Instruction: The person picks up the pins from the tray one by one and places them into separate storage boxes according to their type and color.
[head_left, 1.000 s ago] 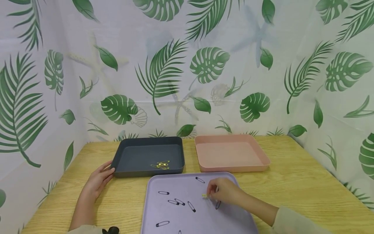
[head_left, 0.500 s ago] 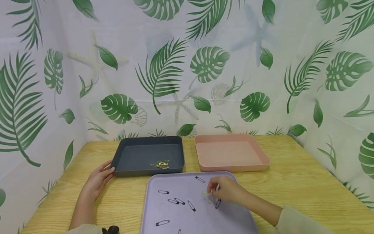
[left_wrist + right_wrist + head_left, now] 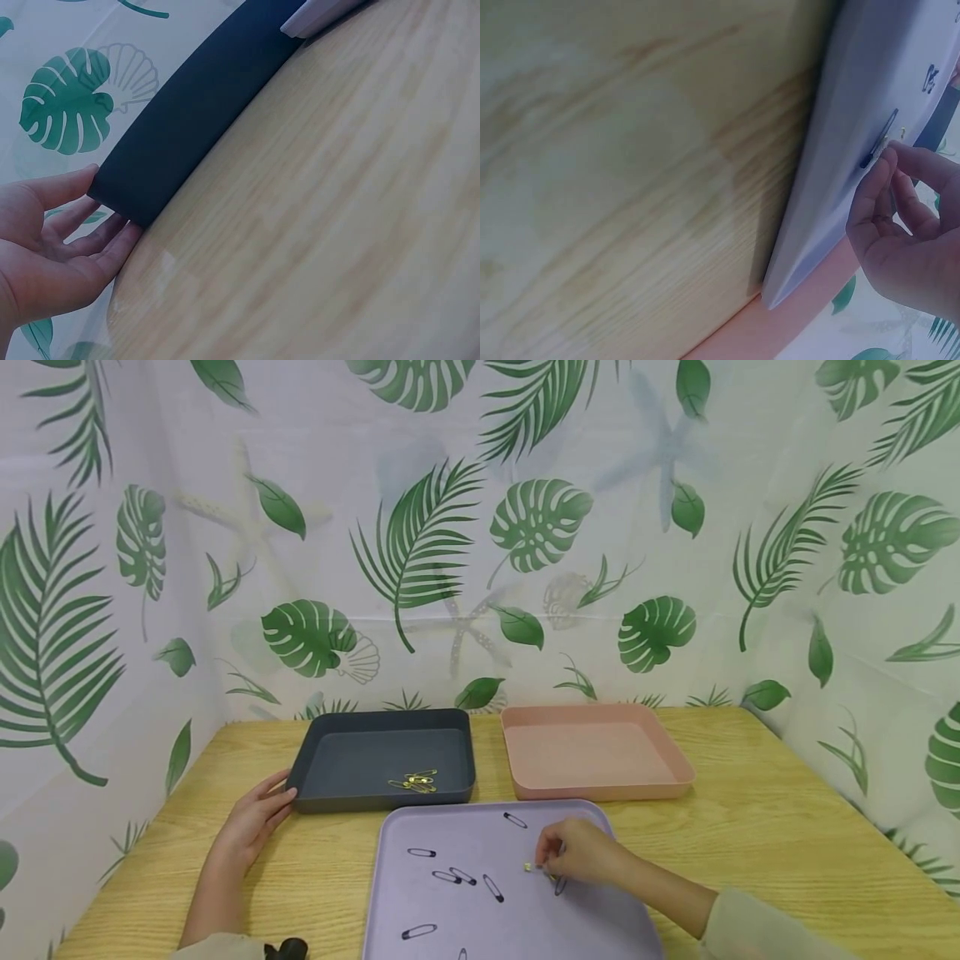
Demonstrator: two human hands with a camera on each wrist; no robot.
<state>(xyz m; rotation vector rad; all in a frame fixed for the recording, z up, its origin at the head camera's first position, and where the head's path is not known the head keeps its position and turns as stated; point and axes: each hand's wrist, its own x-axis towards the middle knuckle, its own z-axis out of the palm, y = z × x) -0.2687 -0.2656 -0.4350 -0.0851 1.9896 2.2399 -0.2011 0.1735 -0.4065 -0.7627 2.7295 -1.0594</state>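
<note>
At lower centre, the right hand point(image 3: 581, 853) pinches a partly hidden yellow metal safety pin point(image 3: 527, 867) at a flat lavender tray point(image 3: 525, 935) bearing eight visible black safety pins point(image 3: 492, 888); at left, the left hand point(image 3: 251, 822), fingers extended, touches a dark slate rectangular tray point(image 3: 348, 806). Inside lie overlapping yellow pins point(image 3: 420, 780), uncountable; one pink rectangular tray point(image 3: 600, 752) sits right of centre.
</note>
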